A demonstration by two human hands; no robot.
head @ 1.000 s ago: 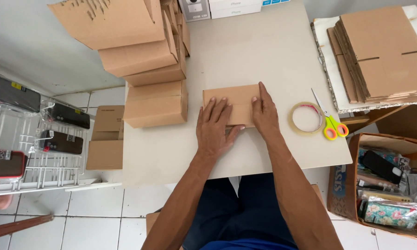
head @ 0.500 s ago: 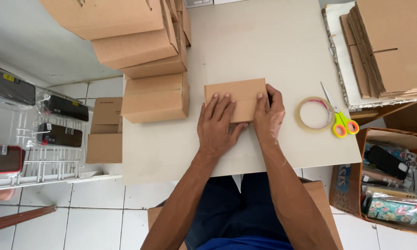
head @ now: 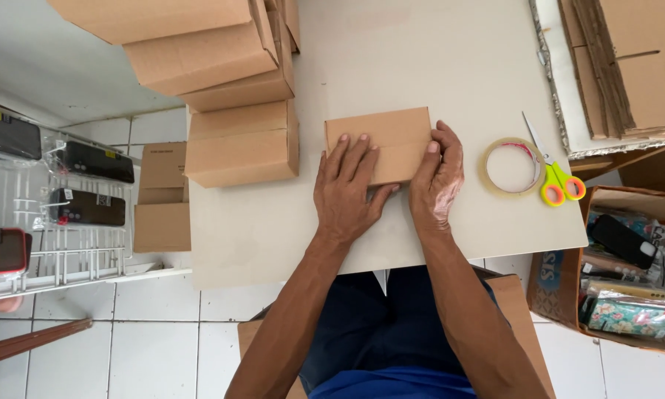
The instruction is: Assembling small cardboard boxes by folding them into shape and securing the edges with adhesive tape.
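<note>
While the pale surface [head: 436, 66] fills most of the view, a leaning stack of folded brown cartons [head: 229, 81] takes up its far left part, piled one on another so they stay out of the working area. At the far right, on a separate ledge, lies a pile of flat cardboard blanks [head: 628, 66], within reach. To the left, below the surface edge, a white wire rack [head: 59, 251] holds dark phone cases in clear sleeves, and two more small cartons [head: 161, 196] sit between rack and surface. At the near right an open brown box [head: 628, 273] holds assorted packets.

Smaller still, the small cardboard box [head: 380, 144] lies flat in the middle of the surface, directly in front of the person. The left hand [head: 347, 188] rests on it with fingers spread wide and palm down, apparently pressing the near flap shut. The right hand [head: 437, 177] cups the box's right end, fingers curled over the edge and thumb on top, seemingly steadying it so it cannot slide. Neither hand holds anything else.

Just right of the right hand, a roll of clear tape [head: 511, 167] lies flat, and yellow-handled scissors [head: 553, 170] touch its right rim, blades pointing far.
</note>
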